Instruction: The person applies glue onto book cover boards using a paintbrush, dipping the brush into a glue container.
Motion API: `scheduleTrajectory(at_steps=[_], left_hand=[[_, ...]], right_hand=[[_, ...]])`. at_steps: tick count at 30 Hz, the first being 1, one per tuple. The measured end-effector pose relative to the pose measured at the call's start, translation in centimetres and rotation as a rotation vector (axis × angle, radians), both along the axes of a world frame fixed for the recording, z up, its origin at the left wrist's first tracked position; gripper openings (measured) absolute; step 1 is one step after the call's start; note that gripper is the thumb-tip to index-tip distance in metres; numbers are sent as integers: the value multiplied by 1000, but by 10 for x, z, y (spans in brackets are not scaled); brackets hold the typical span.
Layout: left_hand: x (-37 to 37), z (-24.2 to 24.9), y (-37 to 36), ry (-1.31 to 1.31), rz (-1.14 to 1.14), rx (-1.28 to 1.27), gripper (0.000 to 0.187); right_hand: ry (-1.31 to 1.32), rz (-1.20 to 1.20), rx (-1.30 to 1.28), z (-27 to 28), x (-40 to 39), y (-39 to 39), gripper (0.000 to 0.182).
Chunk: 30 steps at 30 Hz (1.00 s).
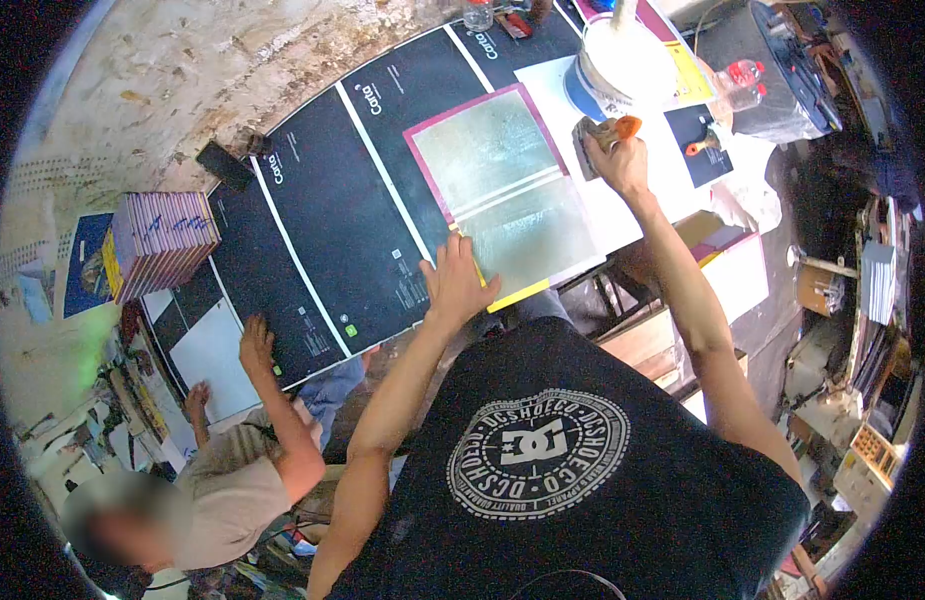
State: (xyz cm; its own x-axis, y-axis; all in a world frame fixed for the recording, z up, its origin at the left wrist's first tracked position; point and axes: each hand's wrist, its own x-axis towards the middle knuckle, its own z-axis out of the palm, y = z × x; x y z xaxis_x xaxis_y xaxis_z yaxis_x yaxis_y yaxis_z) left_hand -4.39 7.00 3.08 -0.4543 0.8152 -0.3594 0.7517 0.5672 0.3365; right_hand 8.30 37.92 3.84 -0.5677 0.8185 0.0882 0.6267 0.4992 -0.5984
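Note:
My left hand (459, 283) lies with its fingers spread on the near left edge of a book cover (523, 228). That cover is flat, with two greyish boards that look wet in places, pale strips between them, and maroon and yellow borders. In my right hand (620, 165) is a wide paintbrush (585, 150) with an orange handle, gripped just right of the cover, above a white sheet (607, 215). Beyond it stands a white bucket (594, 88) holding whitish stuff, with a pale stick upright in it.
Black printed sheets (322, 210) cover the table. A stack of books (167, 240) stands at the left. Nearby, a co-worker's hands (256, 348) rest around a white sheet (214, 355). At the right lie another orange-handled brush (700, 147) and a red-capped plastic bottle (742, 85).

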Motion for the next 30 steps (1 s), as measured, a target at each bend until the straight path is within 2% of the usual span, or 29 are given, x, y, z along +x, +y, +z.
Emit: scheduleTrajectory(at_steps=[1,3,5,7,8,11,13,16,17,18,19,20,23,24,27,29,30], left_hand=[[0,0,1,-5,4,-9,82],[1,1,3,-17,4,-41,82],[-1,4,7,-24,-2,-86,82],[0,4,9,-27,19,-89,83],[0,4,11,-31,29,-97,83],[0,8,14,-43,42,-119,82],[1,12,14,-4,35,-116,79],[-3,18,20,-74,80,-156,80],[-2,19,21,-92,84,-167,80],[-1,19,21,-86,85,-161,79],[-1,17,21,-80,83,-155,79],[-1,17,21,-74,79,-151,78],[-3,20,23,-88,71,-154,78],[-3,19,22,-84,73,-149,78],[-2,16,20,-86,93,-140,79],[0,19,22,-102,107,-150,80],[0,16,22,-102,109,-145,81]], right_hand=[[126,8,79,10,-12,-6,34],[402,164,-122,10,-44,-17,31],[329,407,-224,12,-78,-35,29],[159,642,-207,18,-105,-36,29],[114,702,-56,0,-117,-24,37],[-225,550,-58,-54,-138,63,38],[-49,575,105,-9,-139,90,36],[-143,429,141,17,-160,83,34],[106,555,167,16,-164,66,37],[217,665,23,5,-171,46,39],[144,768,1,3,-176,24,38],[153,827,-99,-6,-182,6,44],[-78,770,-80,-34,-186,32,46],[-83,763,3,-48,-187,64,46],[-40,499,120,-24,-156,115,44],[51,365,158,8,-135,100,45],[67,444,157,7,-125,95,44]])
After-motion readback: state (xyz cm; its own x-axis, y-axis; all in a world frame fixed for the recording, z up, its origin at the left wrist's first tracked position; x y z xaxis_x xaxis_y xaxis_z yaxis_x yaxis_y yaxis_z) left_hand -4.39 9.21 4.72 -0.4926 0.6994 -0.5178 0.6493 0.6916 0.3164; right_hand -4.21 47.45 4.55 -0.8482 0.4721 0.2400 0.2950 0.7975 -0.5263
